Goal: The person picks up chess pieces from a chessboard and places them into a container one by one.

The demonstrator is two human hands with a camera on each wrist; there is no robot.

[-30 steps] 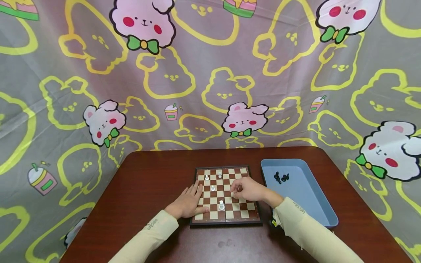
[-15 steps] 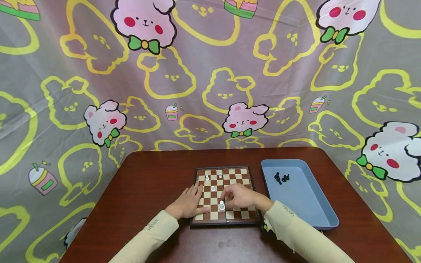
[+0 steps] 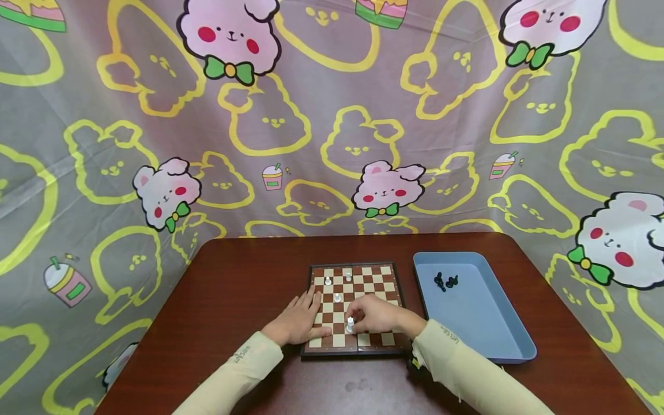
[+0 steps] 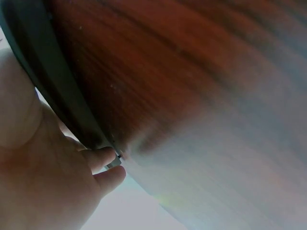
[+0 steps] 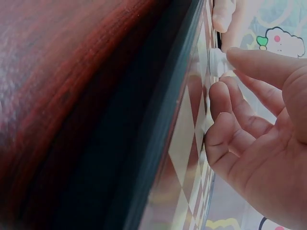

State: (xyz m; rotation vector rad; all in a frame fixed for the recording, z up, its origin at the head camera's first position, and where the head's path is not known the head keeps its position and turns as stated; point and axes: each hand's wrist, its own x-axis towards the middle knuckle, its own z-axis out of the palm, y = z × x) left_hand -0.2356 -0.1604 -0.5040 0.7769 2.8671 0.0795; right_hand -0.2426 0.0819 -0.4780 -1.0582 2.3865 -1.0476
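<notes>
A chessboard [image 3: 339, 340] with brown and cream squares lies on the table. My left hand [image 3: 298, 320] rests on its left edge with fingers spread; in the left wrist view, fingers of the left hand [image 4: 48, 177] lie along the dark rim. My right hand [image 3: 376, 314] is over the near middle of the board, pinching a tall white chess piece [image 3: 350, 326] with a notched top. In the right wrist view, the thumb of the right hand [image 5: 268, 124] lies against the white chess piece [image 5: 218, 62], other fingers curled at the board. Smaller white pieces [image 3: 337, 298] stand farther back.
A blue tray [image 3: 482, 317] sits to the right of the board, with several black chess pieces [image 3: 441, 280] lying at its far left. The brown table [image 3: 249, 271] extends around both. A patterned cloth [image 3: 332, 132] hangs behind and at the sides.
My right hand has moved left and toward me from the board's right half to the tall white chess piece, and its fingers have come round it. The left hand has stayed put.
</notes>
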